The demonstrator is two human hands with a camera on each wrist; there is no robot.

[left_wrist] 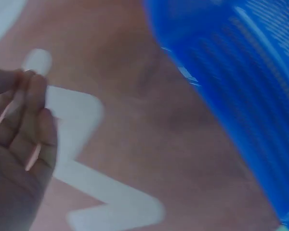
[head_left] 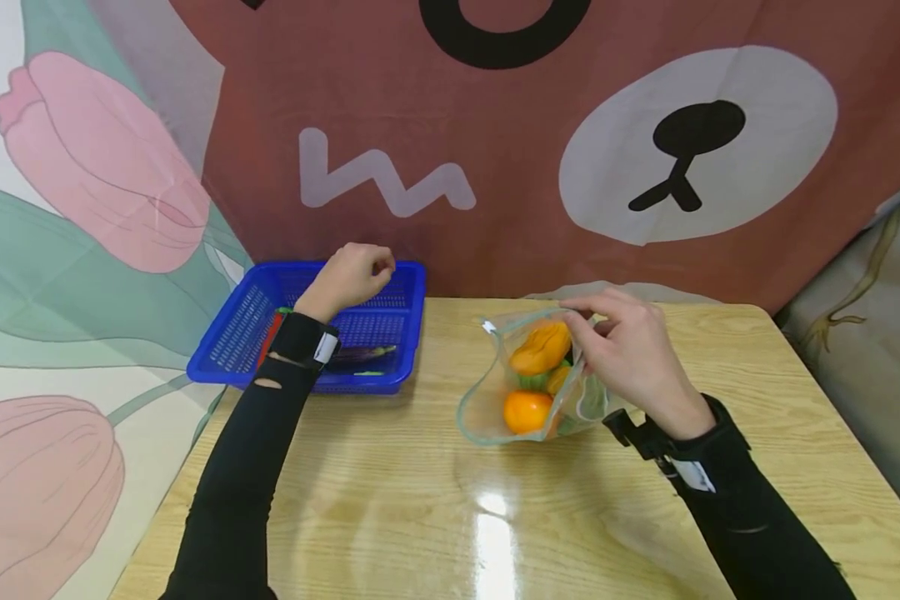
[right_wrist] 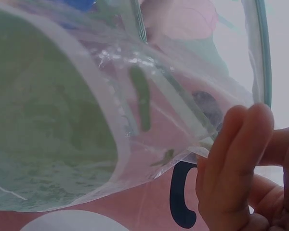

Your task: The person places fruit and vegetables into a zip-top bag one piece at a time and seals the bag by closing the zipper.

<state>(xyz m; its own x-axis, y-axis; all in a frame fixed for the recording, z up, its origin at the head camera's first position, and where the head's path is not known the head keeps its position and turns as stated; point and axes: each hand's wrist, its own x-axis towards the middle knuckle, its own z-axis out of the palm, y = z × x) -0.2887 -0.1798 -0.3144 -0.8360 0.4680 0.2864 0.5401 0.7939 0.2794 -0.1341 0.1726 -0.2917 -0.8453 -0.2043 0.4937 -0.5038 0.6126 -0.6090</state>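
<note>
My right hand (head_left: 630, 346) pinches the rim of a clear zip bag (head_left: 482, 404) on the table. Through the plastic show an orange (head_left: 527, 412), a larger yellow-orange item (head_left: 542, 348) and some green below it. In the right wrist view, fingers and thumb meet on the bag's edge, and a green printed patch (right_wrist: 43, 115) fills the left side. Over the blue basket (head_left: 228, 354) hovers my left hand (head_left: 356, 279), its fingers loosely bent with nothing in them. The left wrist view shows that hand (left_wrist: 26, 130) apart from the basket wall.
In the basket lie a long dark purple item (head_left: 360, 354) and a red one with a green tip (head_left: 272, 333), partly hidden by the left wrist. Behind the wooden table (head_left: 390, 500) hangs a printed cloth (head_left: 510, 167), close against the basket's far side.
</note>
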